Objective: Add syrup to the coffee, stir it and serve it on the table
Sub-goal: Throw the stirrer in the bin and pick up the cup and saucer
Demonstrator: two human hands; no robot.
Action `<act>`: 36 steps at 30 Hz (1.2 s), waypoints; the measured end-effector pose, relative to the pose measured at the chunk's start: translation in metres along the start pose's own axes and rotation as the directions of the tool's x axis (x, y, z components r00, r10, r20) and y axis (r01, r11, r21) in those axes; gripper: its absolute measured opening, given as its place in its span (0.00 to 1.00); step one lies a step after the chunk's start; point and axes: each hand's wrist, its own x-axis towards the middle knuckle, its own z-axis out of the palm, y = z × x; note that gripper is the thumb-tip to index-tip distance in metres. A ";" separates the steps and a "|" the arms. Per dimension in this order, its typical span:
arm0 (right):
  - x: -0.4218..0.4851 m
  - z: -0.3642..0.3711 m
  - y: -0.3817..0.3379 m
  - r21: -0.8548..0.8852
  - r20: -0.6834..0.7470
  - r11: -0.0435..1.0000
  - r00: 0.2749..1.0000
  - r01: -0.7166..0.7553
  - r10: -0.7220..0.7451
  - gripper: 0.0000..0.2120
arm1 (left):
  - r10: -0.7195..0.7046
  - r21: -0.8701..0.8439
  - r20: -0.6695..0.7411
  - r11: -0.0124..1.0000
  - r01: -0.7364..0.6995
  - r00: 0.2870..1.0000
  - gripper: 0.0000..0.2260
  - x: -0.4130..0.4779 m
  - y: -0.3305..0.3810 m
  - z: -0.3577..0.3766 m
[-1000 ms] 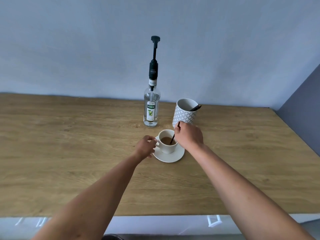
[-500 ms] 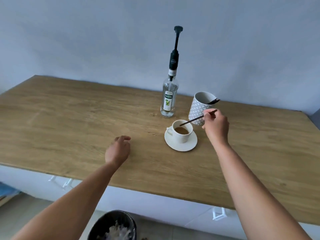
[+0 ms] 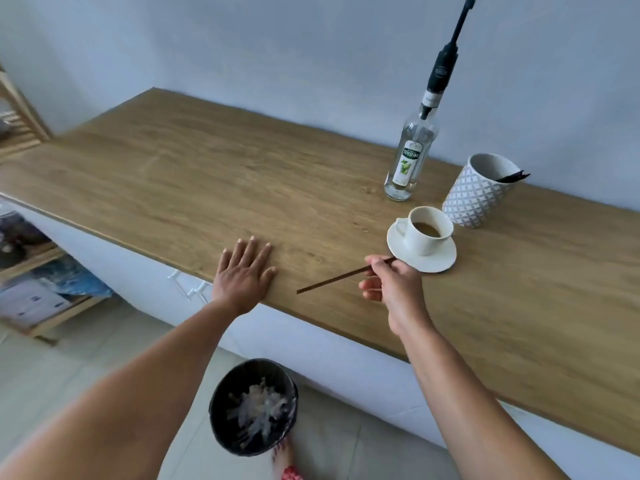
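Observation:
A white cup of coffee (image 3: pixel 426 233) stands on a white saucer (image 3: pixel 440 261) on the wooden counter (image 3: pixel 207 188). Behind it is the clear syrup bottle (image 3: pixel 410 157) with a tall black pump. My right hand (image 3: pixel 391 285) pinches a thin dark stir stick (image 3: pixel 332 279) just in front of the saucer; the stick points left over the counter's front part. My left hand (image 3: pixel 244 275) lies flat, fingers spread, on the counter's front edge, well left of the cup.
A patterned white holder (image 3: pixel 476 194) with dark sticks stands right of the bottle. A black bin (image 3: pixel 254 407) with crumpled waste sits on the floor below the counter edge. Wooden shelving (image 3: pixel 31 299) with packages is at the left. A wall runs behind the counter.
My right hand lifted the stick out of the cup and drew it back toward the counter's front edge. My left hand left the cup and went flat on the counter. The view swung left and down.

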 end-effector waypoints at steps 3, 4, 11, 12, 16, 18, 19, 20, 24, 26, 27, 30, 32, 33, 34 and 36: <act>-0.017 0.023 0.031 -0.069 0.043 0.998 0.999 0.003 0.000 0.05 | 0.013 0.007 -0.002 1.000 -0.013 1.000 0.32 0.002 -0.005 0.000; -0.023 0.030 0.041 -0.107 0.056 0.994 0.998 0.022 -0.016 0.05 | 0.013 0.003 -0.008 1.000 -0.013 1.000 0.32 0.002 -0.005 0.001; -0.054 0.076 0.120 -0.367 0.130 0.928 0.991 0.067 -0.021 0.08 | 0.040 -0.016 -0.004 0.999 -0.040 0.999 0.31 0.002 -0.006 0.001; -0.057 0.081 0.130 -0.391 0.125 0.919 0.992 0.050 -0.001 0.09 | 0.054 -0.015 0.006 0.998 -0.054 0.999 0.30 0.002 -0.007 0.000; -0.061 0.103 0.163 -0.461 0.081 0.887 0.996 -0.006 0.049 0.07 | 0.121 -0.009 0.025 0.993 -0.121 0.992 0.30 0.002 -0.016 -0.003; -0.061 0.113 0.175 -0.495 0.059 0.869 0.997 -0.021 0.058 0.06 | 0.145 -0.006 0.019 0.989 -0.145 0.989 0.30 0.002 -0.019 -0.003; -0.061 0.116 0.181 -0.504 0.047 0.863 0.996 -0.037 0.070 0.05 | 0.152 -0.005 0.018 0.988 -0.152 0.988 0.30 0.002 -0.020 -0.002; -0.061 0.119 0.186 -0.513 0.038 0.857 0.996 -0.052 0.083 0.05 | 0.157 -0.003 0.016 0.988 -0.157 0.987 0.29 0.002 -0.020 -0.002; -0.062 0.127 0.209 -0.576 0.027 0.810 0.988 -0.106 0.149 0.04 | 0.174 0.002 0.019 0.985 -0.174 0.985 0.30 0.005 -0.022 0.000; -0.063 0.129 0.219 -0.635 0.033 0.758 0.976 -0.146 0.216 0.10 | 0.178 0.000 0.013 0.984 -0.178 0.984 0.30 0.004 -0.023 0.000; -0.063 0.129 0.224 -0.663 0.031 0.730 0.968 -0.166 0.249 0.14 | 0.180 -0.005 0.013 0.984 -0.180 0.984 0.30 0.004 -0.023 0.000; -0.065 0.125 0.231 -0.710 0.020 0.681 0.961 -0.180 0.276 0.18 | 0.183 -0.006 0.018 0.983 -0.183 0.983 0.30 0.004 -0.023 -0.002; -0.065 0.123 0.230 -0.724 0.022 0.672 0.970 -0.152 0.243 0.16 | 0.183 -0.001 0.021 0.983 -0.183 0.983 0.30 0.004 -0.023 -0.002; -0.065 0.122 0.228 -0.727 0.026 0.673 0.975 -0.132 0.220 0.15 | 0.183 -0.001 0.022 0.983 -0.183 0.983 0.30 0.004 -0.023 -0.003; -0.065 0.121 0.224 -0.726 0.032 0.679 0.980 -0.112 0.196 0.13 | 0.182 0.000 0.023 0.983 -0.182 0.983 0.30 0.003 -0.023 -0.003; -0.065 0.119 0.214 -0.715 0.045 0.696 0.989 -0.068 0.143 0.12 | 0.179 0.005 0.031 0.984 -0.180 0.983 0.30 0.002 -0.023 -0.004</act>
